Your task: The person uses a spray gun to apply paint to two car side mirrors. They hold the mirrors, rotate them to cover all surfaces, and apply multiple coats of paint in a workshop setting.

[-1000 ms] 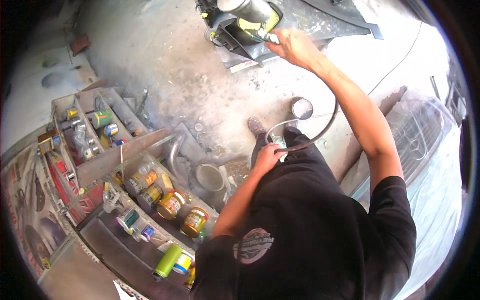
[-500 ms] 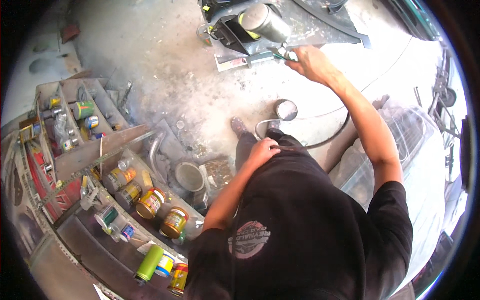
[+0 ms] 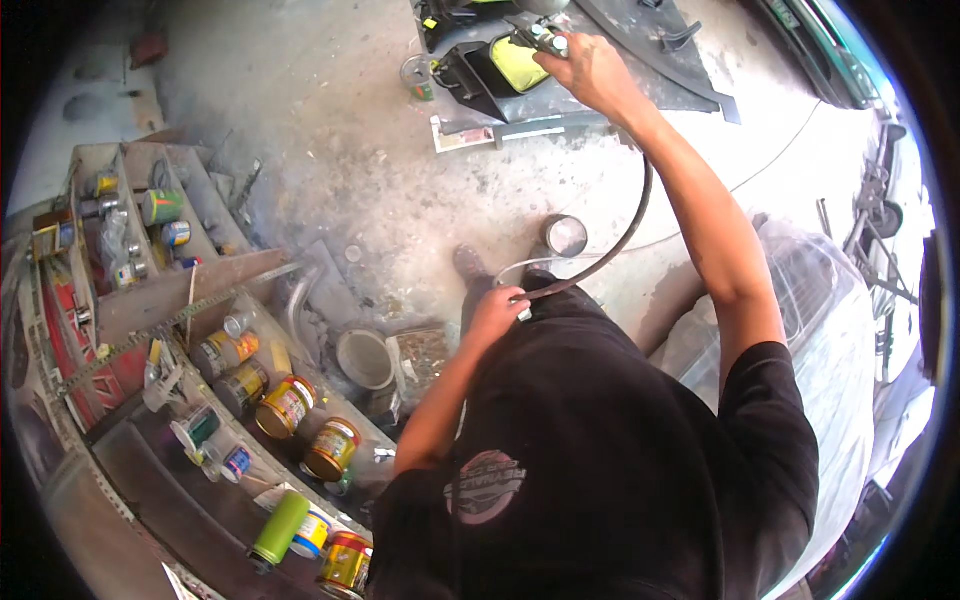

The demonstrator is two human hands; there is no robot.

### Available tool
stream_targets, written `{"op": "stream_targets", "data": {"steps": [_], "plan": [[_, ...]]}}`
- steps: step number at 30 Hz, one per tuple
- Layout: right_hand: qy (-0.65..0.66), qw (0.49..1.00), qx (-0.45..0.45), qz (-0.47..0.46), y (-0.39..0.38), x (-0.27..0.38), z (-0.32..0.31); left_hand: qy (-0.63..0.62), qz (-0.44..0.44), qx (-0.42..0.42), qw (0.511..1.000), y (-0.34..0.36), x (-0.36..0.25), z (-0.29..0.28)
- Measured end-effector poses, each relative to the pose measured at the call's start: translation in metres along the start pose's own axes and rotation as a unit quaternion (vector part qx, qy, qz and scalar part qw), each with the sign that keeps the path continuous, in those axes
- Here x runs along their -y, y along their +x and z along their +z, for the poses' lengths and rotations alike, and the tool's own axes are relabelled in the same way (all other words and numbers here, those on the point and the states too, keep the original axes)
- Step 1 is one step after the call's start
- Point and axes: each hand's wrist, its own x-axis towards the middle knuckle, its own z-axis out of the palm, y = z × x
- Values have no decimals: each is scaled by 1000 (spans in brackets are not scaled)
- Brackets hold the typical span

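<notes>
My right hand point(image 3: 598, 75) is closed on a spray gun point(image 3: 540, 38) with a metal cup, held over a black plastic part point(image 3: 470, 88) with a yellow-green face point(image 3: 515, 66). These pieces lie on a dark sheet point(image 3: 660, 85) at the top. A dark hose point(image 3: 635, 215) curves down from that hand to my left hand point(image 3: 495, 318), which grips it at waist height, with a thinner pale line alongside. Below the gun, by my feet, stands a round can point(image 3: 566, 236).
Compartmented shelving point(image 3: 200, 262) with several cans and bottles fills the left. A grey bucket point(image 3: 365, 360) sits beside it. A plastic-covered object point(image 3: 800, 310) is at my right, a wheeled stand point(image 3: 880, 220) beyond it. A teal car point(image 3: 830, 45) shows upper right.
The spray gun swung down and right, then back up and left, uncovering more of the yellow-green face. My left hand stayed on the hose near my waist. The view has shifted slightly.
</notes>
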Motion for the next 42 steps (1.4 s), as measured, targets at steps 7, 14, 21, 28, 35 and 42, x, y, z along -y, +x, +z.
{"op": "stream_targets", "data": {"steps": [7, 14, 21, 28, 35, 42], "plan": [[119, 977, 115, 138, -1, 31, -14, -4, 2, 39, 999, -3, -6, -7], [-75, 983, -2, 165, 9, -19, 19, -12, 20, 45, 999, 7, 20, -37], [59, 972, -61, 218, -31, 10, 42, 69, 58, 130, 987, 22, 51, -110], [209, 902, -14, 378, -76, 39, 60, 149, 41, 205, 966, 17, 50, -180], [228, 858, -190, 420, -89, -32, 105, 200, 9, 208, 957, 16, 36, -185], [220, 852, -271, 390, -102, -62, 124, 234, -28, 217, 947, 16, 10, -166]]}}
